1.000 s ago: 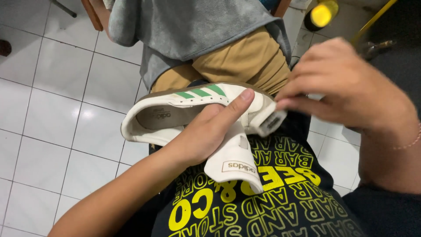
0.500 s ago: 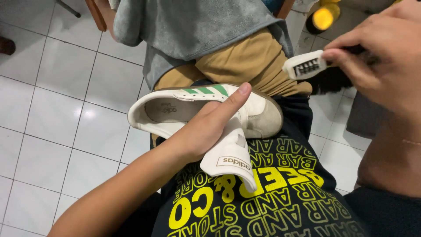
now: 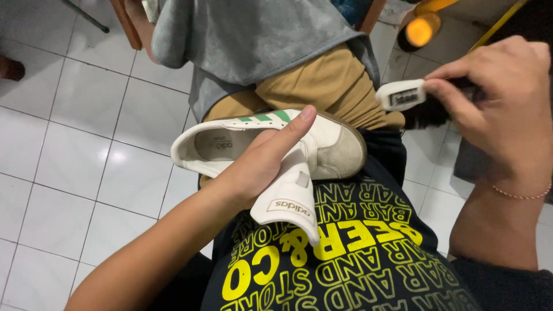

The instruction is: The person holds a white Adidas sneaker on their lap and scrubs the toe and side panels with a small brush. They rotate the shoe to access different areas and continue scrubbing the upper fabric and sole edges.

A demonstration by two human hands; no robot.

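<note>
1. Head view: one white shoe [image 3: 322, 147] with green stripes on its side lies across the person's lap, its toe pointing right and its opening facing up and left. Its grey toe cap rests against the black shirt [image 3: 368, 253] with yellow lettering.
2. The left hand [image 3: 259, 167] grips this shoe from the near side. The thumb lies stretched along the upper edge toward the stripes; the other fingers are hidden behind the shoe.
3. The shoe's one tongue [image 3: 288, 201] is pulled out and hangs down over the shirt, just under the left hand.
4. The right hand [image 3: 495, 115] is raised to the right of the shoe, well clear of it, and clenched around one brush [image 3: 403, 95]. The brush's white end sticks out to the left past the fingertips; dark bristles show below the hand.
5. One thin bracelet [image 3: 521, 194] circles the right wrist.
6. A second person sits opposite, seen only as a grey shirt [image 3: 247, 40] and tan trousers [image 3: 322, 86], just behind the shoe.
7. One round yellow lamp [image 3: 420, 30] glows at the top right, above the white tiled floor [image 3: 75, 144].
</note>
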